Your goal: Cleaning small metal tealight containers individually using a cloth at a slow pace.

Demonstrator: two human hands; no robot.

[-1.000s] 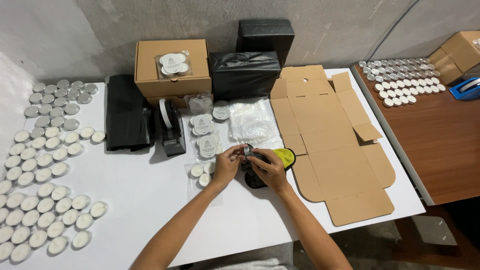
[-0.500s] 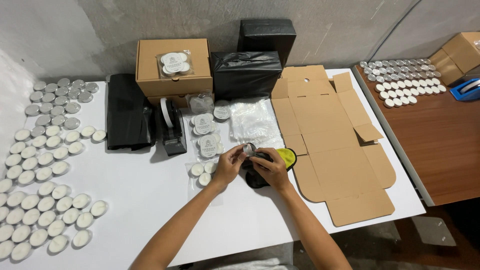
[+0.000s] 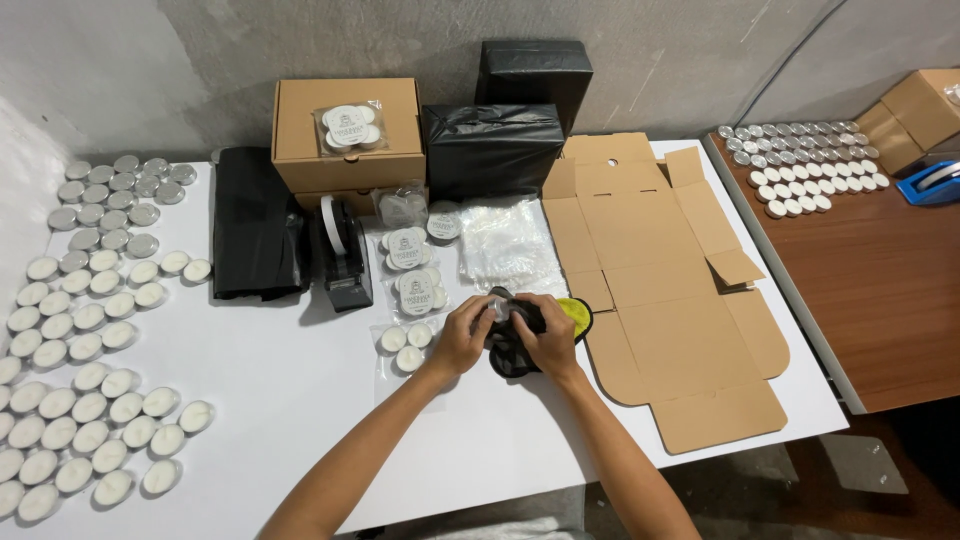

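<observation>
Little has moved across the last second: both hands remain clasped at centre frame on the white table (image 3: 300, 360), with only a slight shift of the fingers. Left hand (image 3: 466, 335) and right hand (image 3: 548, 338) close together around a small black device (image 3: 520, 340) with a yellow-green end (image 3: 580, 312). That device lies between the palms, its long axis running left to right, the yellow-green end poking out at upper right past the right hand's knuckles. Right hand covers most of the body; left hand pinches a small pale piece at the device's upper-left tip, too small to identify. Just left of the left hand sits a clear packet of tealights (image 3: 405, 345). Right of the hands, touching distance away, a flattened cardboard box (image 3: 660, 290) lies open.
</observation>
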